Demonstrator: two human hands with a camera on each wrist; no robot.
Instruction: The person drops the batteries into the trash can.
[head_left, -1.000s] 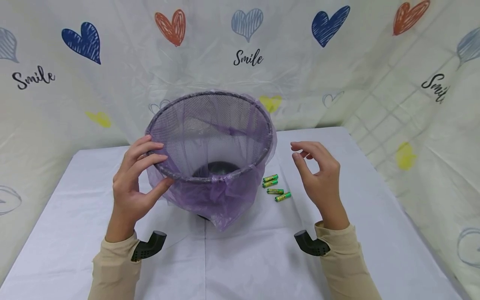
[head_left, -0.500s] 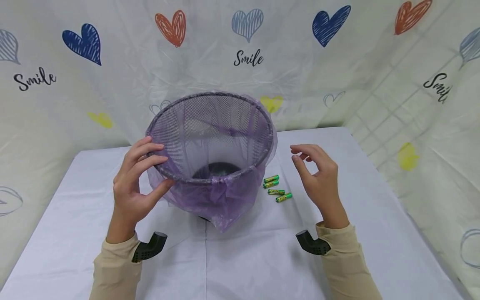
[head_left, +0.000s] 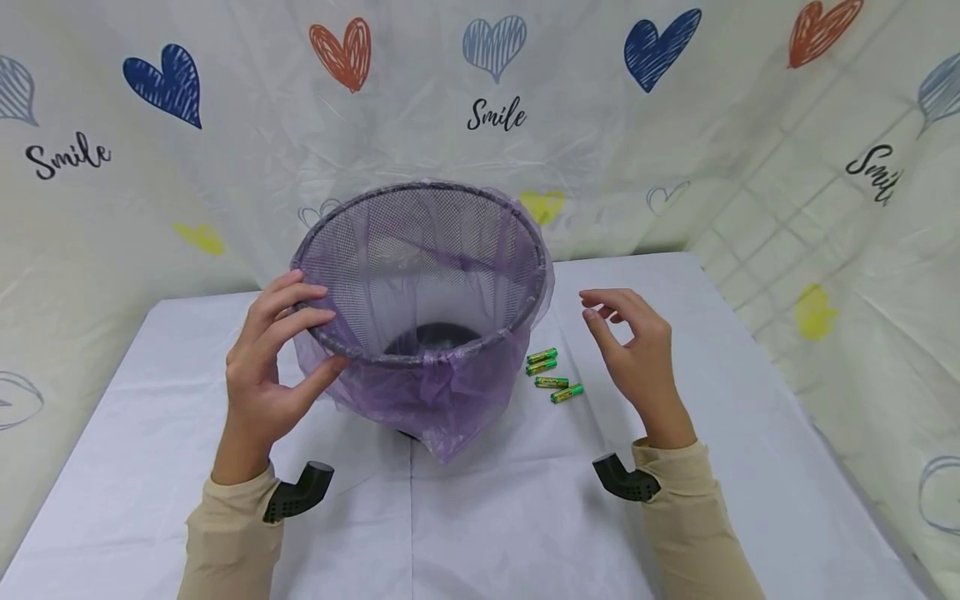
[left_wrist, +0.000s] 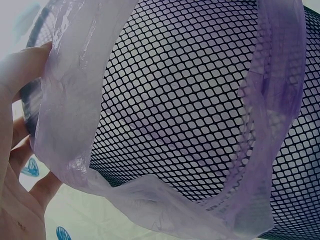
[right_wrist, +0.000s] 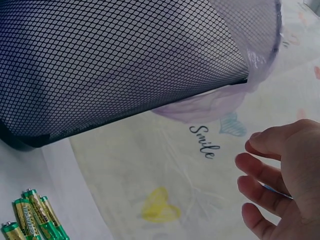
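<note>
A dark mesh wastebasket [head_left: 431, 188] stands on the table, with a thin purple trash bag [head_left: 457, 396] lining it and folded over its rim. My left hand [head_left: 266, 371] holds the rim at its left side, fingertips over the edge and thumb on the outside. In the left wrist view the thumb presses the bag [left_wrist: 72, 95] near the rim. Hovering to the right of the basket, my right hand [head_left: 633, 354] has loosely bent fingers and nothing in them. Several green-and-gold batteries [head_left: 551, 382] lie between the basket and that hand.
White cloth covers the table [head_left: 480, 533]. Behind it and along the right hangs a pale curtain [head_left: 420, 125] printed with hearts and "Smile". Each wrist carries a black camera mount [head_left: 300, 492] over a beige sleeve [head_left: 232, 533].
My right hand has drifted slightly to the left. The left hand, wastebasket, bag and batteries stay where they were.
</note>
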